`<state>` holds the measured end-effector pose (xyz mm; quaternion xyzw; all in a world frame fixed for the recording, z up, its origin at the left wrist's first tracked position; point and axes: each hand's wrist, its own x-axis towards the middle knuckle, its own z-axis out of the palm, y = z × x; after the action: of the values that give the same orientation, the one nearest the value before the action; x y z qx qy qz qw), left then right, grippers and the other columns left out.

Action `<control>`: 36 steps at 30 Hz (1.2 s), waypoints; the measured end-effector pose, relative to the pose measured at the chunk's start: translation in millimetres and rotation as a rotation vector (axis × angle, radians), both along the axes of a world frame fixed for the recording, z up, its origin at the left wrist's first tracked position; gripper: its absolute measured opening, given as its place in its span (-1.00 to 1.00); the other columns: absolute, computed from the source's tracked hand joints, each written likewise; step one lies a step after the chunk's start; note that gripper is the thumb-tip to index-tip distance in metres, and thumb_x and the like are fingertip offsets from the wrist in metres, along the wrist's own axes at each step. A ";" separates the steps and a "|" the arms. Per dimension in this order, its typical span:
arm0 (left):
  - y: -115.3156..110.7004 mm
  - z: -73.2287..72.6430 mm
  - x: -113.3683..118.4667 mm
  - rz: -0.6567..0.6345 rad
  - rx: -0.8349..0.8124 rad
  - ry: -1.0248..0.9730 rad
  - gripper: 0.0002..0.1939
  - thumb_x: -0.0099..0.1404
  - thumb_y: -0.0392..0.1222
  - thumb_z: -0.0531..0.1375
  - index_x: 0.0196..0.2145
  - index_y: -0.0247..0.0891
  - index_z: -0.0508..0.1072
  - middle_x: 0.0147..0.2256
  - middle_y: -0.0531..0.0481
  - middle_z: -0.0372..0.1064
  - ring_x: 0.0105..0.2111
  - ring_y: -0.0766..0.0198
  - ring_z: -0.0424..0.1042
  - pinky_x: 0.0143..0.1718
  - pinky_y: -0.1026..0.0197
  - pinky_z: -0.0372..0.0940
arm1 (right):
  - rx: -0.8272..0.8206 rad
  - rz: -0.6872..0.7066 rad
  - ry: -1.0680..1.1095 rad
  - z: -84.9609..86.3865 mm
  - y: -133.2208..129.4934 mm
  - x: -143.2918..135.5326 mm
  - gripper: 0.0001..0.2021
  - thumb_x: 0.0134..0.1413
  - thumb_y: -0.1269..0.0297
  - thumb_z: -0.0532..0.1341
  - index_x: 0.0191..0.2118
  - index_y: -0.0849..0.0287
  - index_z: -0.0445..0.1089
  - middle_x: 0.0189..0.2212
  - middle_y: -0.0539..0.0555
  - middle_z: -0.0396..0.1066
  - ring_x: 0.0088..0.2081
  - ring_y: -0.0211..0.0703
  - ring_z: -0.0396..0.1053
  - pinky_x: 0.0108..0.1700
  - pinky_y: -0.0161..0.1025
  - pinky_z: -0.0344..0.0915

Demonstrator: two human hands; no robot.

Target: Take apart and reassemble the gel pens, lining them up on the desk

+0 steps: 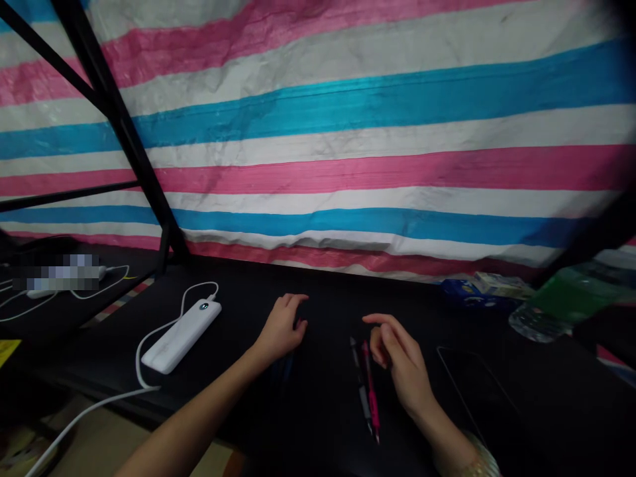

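Note:
My left hand (pixel 285 326) is over the black table, its thumb and index finger apart and nothing visible between them. Dark blue, pen-like shapes (pixel 282 370) lie just below it, hard to make out. My right hand (pixel 400 358) hovers with the index finger stretched out to the left and the other fingers curled, holding nothing that shows. Beside it, on its left, a grey-and-black pen (pixel 362 391) and a pink pen (pixel 371 394) lie side by side on the table.
On the left lies a white power bank (pixel 183 336) with a white cable (pixel 139 351). A dark phone (pixel 479 391) is at the right. Behind it are a green bottle (pixel 571 298) and a blue packet (pixel 472 295). Striped sheeting (pixel 348 165) hangs behind the black table (pixel 322 424).

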<state>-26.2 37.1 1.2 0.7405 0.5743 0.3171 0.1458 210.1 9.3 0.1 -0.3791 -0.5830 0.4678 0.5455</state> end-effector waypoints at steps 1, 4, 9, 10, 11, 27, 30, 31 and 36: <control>-3.9 1.1 4.3 -0.054 0.055 0.039 -0.50 0.17 -0.41 0.16 0.09 -0.27 0.31 0.02 -0.18 0.30 0.02 0.05 0.27 0.10 -0.03 0.16 | 0.012 -0.050 0.031 -0.3 0.9 1.1 -0.68 0.30 0.01 0.05 -0.13 0.14 0.37 -0.66 -0.14 0.05 -0.60 -0.30 -0.01 -0.54 -0.31 -0.07; -18.9 1.6 20.3 -0.395 0.147 0.208 -0.49 0.27 -0.34 0.15 0.17 -0.11 0.25 0.14 -0.12 0.24 0.09 0.05 0.22 0.11 -0.04 0.15 | 0.047 -0.166 0.109 -0.9 3.1 3.2 -0.72 0.30 0.05 0.07 -0.19 0.15 0.38 -0.66 -0.14 0.06 -0.60 -0.31 0.00 -0.55 -0.32 -0.07; -37.1 -8.7 42.5 -0.766 0.228 0.404 -0.55 0.37 -0.35 0.08 0.16 -0.03 0.27 0.16 -0.02 0.28 0.21 0.07 0.12 0.16 -0.04 0.07 | 0.064 -0.222 0.116 0.4 4.6 2.7 -0.71 0.30 0.06 0.07 -0.24 0.16 0.38 -0.67 -0.14 0.06 -0.62 -0.31 -0.01 -0.56 -0.33 -0.07; -37.9 -10.4 44.6 -0.778 0.244 0.409 -0.58 0.38 -0.37 0.05 0.14 -0.06 0.29 0.10 -0.02 0.34 0.20 0.10 0.14 0.17 -0.02 0.06 | 0.064 -0.231 0.105 0.9 4.4 2.7 -0.71 0.30 0.06 0.07 -0.25 0.17 0.38 -0.67 -0.14 0.05 -0.62 -0.31 -0.01 -0.56 -0.32 -0.07; -38.0 -11.3 45.8 -0.785 0.262 0.412 -0.62 0.40 -0.37 0.03 0.11 -0.09 0.32 0.02 -0.03 0.40 0.18 0.12 0.16 0.17 -0.01 0.05 | 0.069 -0.247 0.094 1.6 4.2 2.9 -0.70 0.30 0.06 0.07 -0.26 0.17 0.38 -0.67 -0.14 0.04 -0.62 -0.31 -0.01 -0.56 -0.32 -0.06; -25.6 -6.4 24.9 -0.378 0.574 0.485 -0.67 0.37 -0.43 -0.06 0.00 -0.30 0.35 -0.17 -0.16 0.40 -0.26 0.14 0.37 -0.25 0.10 0.26 | 0.370 0.118 -1.016 5.3 -4.3 2.2 -0.84 0.32 0.44 0.02 -0.20 0.17 0.34 -0.33 0.07 0.46 -0.31 -0.13 0.42 -0.28 -0.25 0.25; -27.0 -3.2 29.4 -0.353 0.430 0.600 -0.76 0.39 -0.35 -0.04 -0.09 -0.31 0.37 -0.32 -0.10 0.41 -0.36 0.14 0.38 -0.35 0.13 0.26 | 0.438 0.079 -1.131 3.2 -2.3 0.7 -0.82 0.26 0.56 0.02 -0.26 0.18 0.31 -0.39 0.06 0.46 -0.32 -0.12 0.41 -0.32 -0.27 0.22; -28.1 -1.9 31.2 -0.339 0.363 0.617 -0.79 0.40 -0.32 -0.04 -0.15 -0.30 0.38 -0.35 -0.08 0.40 -0.39 0.15 0.39 -0.39 0.16 0.25 | 0.463 0.067 -1.169 3.1 -1.6 0.1 -0.80 0.24 0.58 0.02 -0.28 0.17 0.30 -0.40 0.06 0.46 -0.32 -0.12 0.41 -0.33 -0.27 0.20; -34.8 2.5 36.0 -0.316 0.117 0.614 -0.80 0.42 -0.28 -0.05 -0.29 -0.27 0.34 -0.38 -0.07 0.44 -0.44 0.16 0.44 -0.50 0.23 0.15 | 0.558 0.023 -1.281 4.0 -1.8 -1.9 -0.79 0.18 0.60 0.07 -0.36 0.14 0.27 -0.45 0.03 0.42 -0.37 -0.12 0.34 -0.40 -0.26 0.11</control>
<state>9.8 2.3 3.7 0.8881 0.4506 0.0856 -0.0294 208.2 7.5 4.1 -0.4196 -0.8923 -0.0093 0.1664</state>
